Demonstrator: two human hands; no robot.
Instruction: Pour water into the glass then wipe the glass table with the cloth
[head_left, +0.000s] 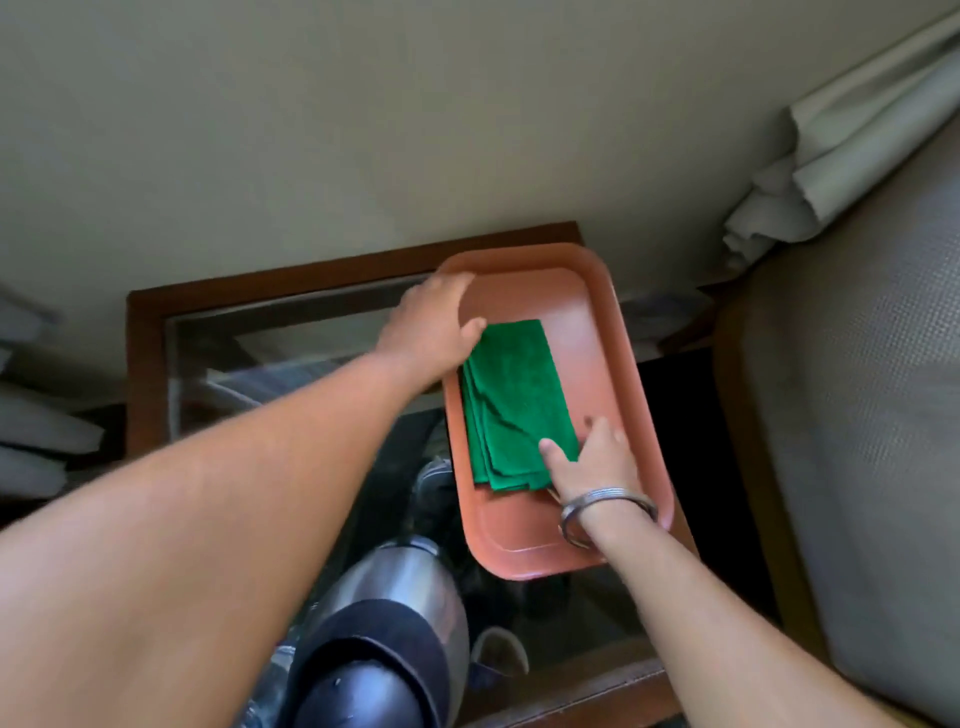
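Note:
A folded green cloth (514, 400) lies in an orange tray (524, 293) on the right part of the glass table (291, 332), which has a dark wooden frame. My left hand (431, 327) grips the tray's far left rim, thumb inside next to the cloth. My right hand (597, 467), a metal bangle at its wrist, lies palm down in the tray with fingers apart, its thumb on the cloth's near right corner. A steel jug (395, 613) with a black lid stands near me. Right of the jug is what looks like a clear glass (498, 654).
A grey sofa (857, 415) stands close on the right, and a pale curtain (810, 171) hangs beyond it. The wall runs right behind the table. The tray's right side reaches past the table's right frame. Pale folded items sit at the far left.

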